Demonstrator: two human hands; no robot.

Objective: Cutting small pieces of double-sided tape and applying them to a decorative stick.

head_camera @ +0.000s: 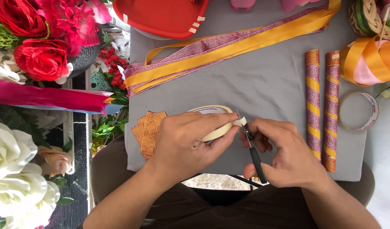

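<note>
Two hands meet at worktop (pixel 263 85) centre. Left hand (pixel 184 142), palm down, grip clenched around the masking tape roll (pixel 216 123); right hand (pixel 284 154), at its 3 o'clock, grip grasping black-handled scissors (pixel 252 148), blades at the tape's free end.

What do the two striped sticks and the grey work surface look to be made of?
Two striped sticks: probably rods wrapped in glittery pink and satin gold ribbon, judging by the spiral bands and sparkle. Grey work surface: likely matte card or foam board; flat, dull, clean-cut edges.
</note>
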